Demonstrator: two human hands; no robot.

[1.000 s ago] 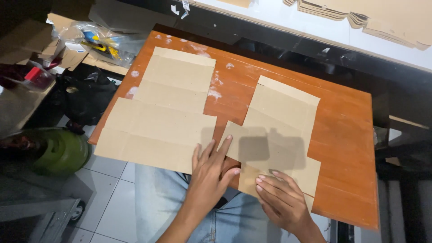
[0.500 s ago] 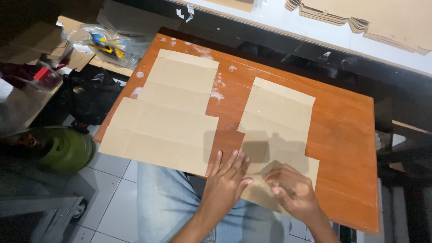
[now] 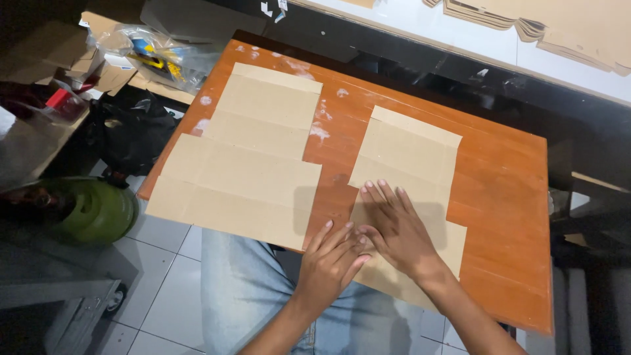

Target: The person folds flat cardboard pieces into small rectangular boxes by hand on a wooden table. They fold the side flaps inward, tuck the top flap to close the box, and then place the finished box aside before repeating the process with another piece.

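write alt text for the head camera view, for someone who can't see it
Seen from above, a person's right hand presses flat on a brown cardboard sheet on an orange wooden table, the left hand beside it at the sheet's near edge. A larger stepped cardboard sheet lies to the left, overhanging the table edge.

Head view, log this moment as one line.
left hand: flat on right cardboard sheet | right hand: pressing same sheet | table: orange
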